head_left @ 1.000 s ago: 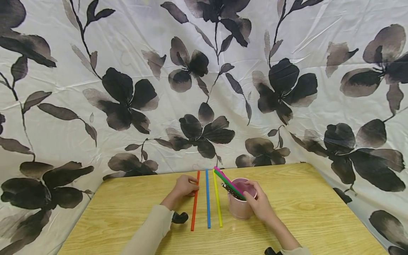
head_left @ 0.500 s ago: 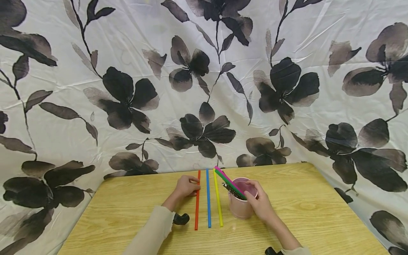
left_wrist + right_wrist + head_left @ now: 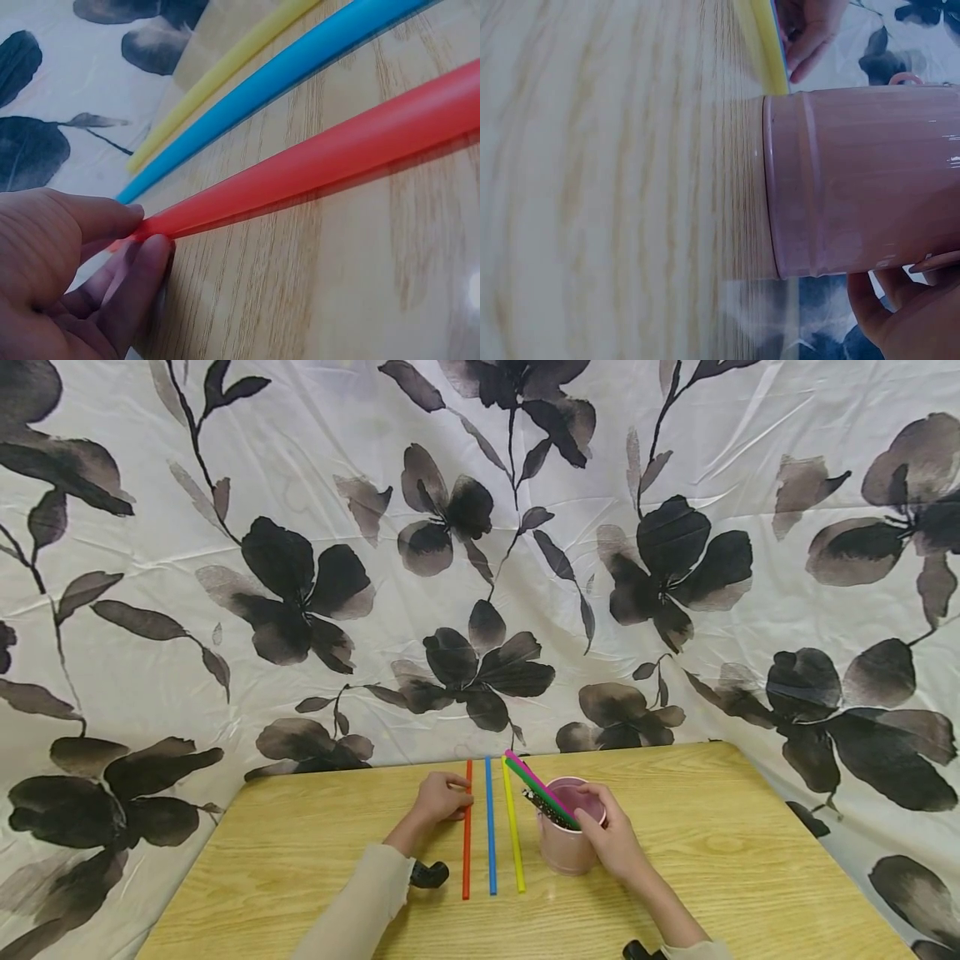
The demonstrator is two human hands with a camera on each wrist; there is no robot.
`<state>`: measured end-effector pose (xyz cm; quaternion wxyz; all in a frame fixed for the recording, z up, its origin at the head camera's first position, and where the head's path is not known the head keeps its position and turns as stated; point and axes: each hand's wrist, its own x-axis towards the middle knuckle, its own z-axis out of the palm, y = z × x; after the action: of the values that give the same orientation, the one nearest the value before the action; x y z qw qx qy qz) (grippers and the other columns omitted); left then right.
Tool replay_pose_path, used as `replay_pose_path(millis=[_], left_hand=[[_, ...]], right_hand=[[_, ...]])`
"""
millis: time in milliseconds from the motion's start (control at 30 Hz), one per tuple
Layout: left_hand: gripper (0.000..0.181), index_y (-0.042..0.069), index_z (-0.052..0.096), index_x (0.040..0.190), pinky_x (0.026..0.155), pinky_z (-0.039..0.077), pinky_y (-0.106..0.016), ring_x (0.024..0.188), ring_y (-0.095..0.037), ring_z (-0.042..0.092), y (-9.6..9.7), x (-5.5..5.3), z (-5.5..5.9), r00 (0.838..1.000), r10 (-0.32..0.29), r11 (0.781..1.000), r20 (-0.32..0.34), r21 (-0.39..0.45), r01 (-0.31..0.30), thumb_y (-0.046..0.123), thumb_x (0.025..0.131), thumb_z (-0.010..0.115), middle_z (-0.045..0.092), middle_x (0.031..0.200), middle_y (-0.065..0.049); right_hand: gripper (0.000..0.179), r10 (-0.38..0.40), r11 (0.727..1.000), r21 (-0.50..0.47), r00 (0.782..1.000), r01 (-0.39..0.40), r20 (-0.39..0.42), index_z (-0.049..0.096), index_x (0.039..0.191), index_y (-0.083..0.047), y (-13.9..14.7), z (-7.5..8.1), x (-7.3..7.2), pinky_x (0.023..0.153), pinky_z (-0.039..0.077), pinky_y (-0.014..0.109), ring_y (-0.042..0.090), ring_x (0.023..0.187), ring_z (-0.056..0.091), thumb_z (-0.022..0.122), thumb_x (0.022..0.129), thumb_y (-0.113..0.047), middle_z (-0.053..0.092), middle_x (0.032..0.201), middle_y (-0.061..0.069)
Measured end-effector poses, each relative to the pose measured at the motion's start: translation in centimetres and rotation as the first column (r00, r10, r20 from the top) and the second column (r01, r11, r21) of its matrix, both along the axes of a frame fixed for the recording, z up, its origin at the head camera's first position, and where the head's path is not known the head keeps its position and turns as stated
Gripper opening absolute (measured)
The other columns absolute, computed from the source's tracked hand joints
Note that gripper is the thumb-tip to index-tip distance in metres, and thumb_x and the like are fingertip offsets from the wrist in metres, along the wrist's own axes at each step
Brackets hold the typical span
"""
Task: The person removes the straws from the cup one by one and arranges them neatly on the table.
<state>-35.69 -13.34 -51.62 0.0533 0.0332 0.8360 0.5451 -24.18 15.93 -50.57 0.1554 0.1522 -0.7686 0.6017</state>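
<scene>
My left hand (image 3: 437, 799) pinches a red straw (image 3: 467, 860) between thumb and fingers near its far end, as the left wrist view shows closely. The straw lies on the table beside a blue straw (image 3: 491, 835) and a yellow straw (image 3: 515, 835), the three roughly side by side. At the right, a pink metal bucket (image 3: 564, 852) stands upright, and my right hand (image 3: 611, 835) holds it by its right side at the rim. Green (image 3: 531, 779) and magenta (image 3: 522, 763) straws lean out of the bucket to the left, along with a black speckled one (image 3: 546, 807).
The wooden table (image 3: 300, 860) runs back to a white cloth (image 3: 390, 610) with dark flowers that hangs behind it. Black devices sit at both wrists, the left one (image 3: 429, 875) close to the red straw.
The red straw's near end has swung a little to the right, so it now lies more in line with the blue one. The left hand shifted slightly right; the right hand stays on the bucket.
</scene>
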Motion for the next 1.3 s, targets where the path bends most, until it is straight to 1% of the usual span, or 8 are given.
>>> replay_pose_path(millis=[200, 433, 700, 967, 1000, 1067, 1200, 1300], left_hand=[[0.032, -0.004, 0.069, 0.110, 0.050, 0.054, -0.029, 0.049, -0.013, 0.060, 0.1, 0.1, 0.1, 1.000, 0.003, 1.000, 0.001, -0.020, -0.003, 0.002, 0.080, 0.074, 0.067, 0.070, -0.008], [0.032, -0.002, 0.070, 0.110, 0.050, 0.053, -0.027, 0.049, -0.011, 0.058, 0.1, -0.3, -0.3, 1.000, 0.000, 0.999, 0.010, -0.035, 0.000, 0.005, 0.079, 0.077, 0.066, 0.070, -0.006], [0.031, 0.000, 0.070, 0.109, 0.050, 0.052, -0.026, 0.049, -0.012, 0.059, 0.0, -0.3, -0.5, 1.000, -0.007, 0.998, -0.024, -0.055, 0.005, 0.008, 0.079, 0.077, 0.067, 0.069, -0.005], [0.031, 0.000, 0.071, 0.108, 0.050, 0.051, -0.025, 0.050, -0.012, 0.059, 0.1, -0.2, -0.4, 1.000, 0.003, 0.998, -0.025, -0.059, -0.005, 0.008, 0.079, 0.078, 0.068, 0.070, -0.004], [0.031, 0.000, 0.071, 0.108, 0.050, 0.052, -0.025, 0.050, -0.012, 0.059, 0.1, -0.2, -0.4, 1.000, 0.001, 0.999, -0.027, -0.053, -0.002, 0.008, 0.079, 0.078, 0.068, 0.070, -0.005], [0.032, -0.002, 0.070, 0.109, 0.050, 0.052, -0.026, 0.051, -0.012, 0.060, 0.0, -0.1, -0.3, 1.000, 0.006, 1.000, -0.011, -0.026, -0.006, 0.007, 0.079, 0.078, 0.069, 0.071, -0.006], [0.033, -0.005, 0.067, 0.111, 0.052, 0.054, -0.029, 0.055, -0.013, 0.061, -0.8, -0.4, 0.1, 0.998, 0.035, 0.997, 0.059, 0.071, -0.039, 0.007, 0.081, 0.076, 0.069, 0.075, -0.009], [0.033, -0.006, 0.064, 0.113, 0.053, 0.055, -0.030, 0.056, -0.014, 0.060, -1.5, -0.8, 0.5, 0.993, 0.058, 0.990, 0.104, 0.121, -0.070, 0.008, 0.084, 0.074, 0.068, 0.077, -0.010]], right_hand=[[0.032, -0.001, 1.000, -0.009, 1.000, 0.001, 0.017, 0.051, 0.124, -0.003, 0.0, 0.0, -0.1, 0.089, 0.047, 0.031, 0.033, 0.111, 0.054, 0.059, 0.094, -0.008, 0.056, 0.125, 0.018], [0.032, 0.003, 1.000, -0.008, 1.000, -0.003, 0.012, 0.051, 0.124, -0.002, 0.1, -0.1, -0.2, 0.089, 0.046, 0.031, 0.033, 0.112, 0.053, 0.059, 0.094, -0.007, 0.055, 0.125, 0.018], [0.032, 0.004, 1.000, -0.003, 1.000, -0.004, 0.012, 0.051, 0.124, -0.003, 0.2, -0.1, -0.2, 0.089, 0.046, 0.030, 0.033, 0.112, 0.053, 0.059, 0.094, -0.008, 0.055, 0.126, 0.018], [0.031, 0.004, 1.000, -0.008, 1.000, -0.004, 0.019, 0.051, 0.124, -0.003, 0.2, 0.1, -0.2, 0.090, 0.046, 0.030, 0.033, 0.113, 0.053, 0.059, 0.094, -0.009, 0.055, 0.126, 0.018], [0.031, 0.003, 1.000, -0.010, 1.000, -0.003, 0.018, 0.051, 0.124, -0.003, 0.2, 0.1, -0.1, 0.090, 0.046, 0.030, 0.033, 0.112, 0.053, 0.059, 0.094, -0.008, 0.055, 0.126, 0.018], [0.031, 0.003, 1.000, -0.010, 1.000, -0.003, 0.015, 0.051, 0.124, -0.003, 0.2, 0.1, -0.1, 0.090, 0.046, 0.030, 0.034, 0.112, 0.053, 0.059, 0.095, -0.008, 0.055, 0.126, 0.018], [0.031, 0.008, 1.000, -0.008, 1.000, -0.007, 0.021, 0.052, 0.124, -0.005, 0.1, 0.1, -0.1, 0.090, 0.046, 0.032, 0.033, 0.112, 0.053, 0.059, 0.095, -0.009, 0.055, 0.126, 0.018], [0.031, 0.004, 1.000, -0.006, 0.999, -0.004, 0.032, 0.052, 0.124, -0.006, 0.2, 0.0, -0.2, 0.090, 0.046, 0.033, 0.032, 0.113, 0.053, 0.059, 0.095, -0.010, 0.055, 0.126, 0.017]])
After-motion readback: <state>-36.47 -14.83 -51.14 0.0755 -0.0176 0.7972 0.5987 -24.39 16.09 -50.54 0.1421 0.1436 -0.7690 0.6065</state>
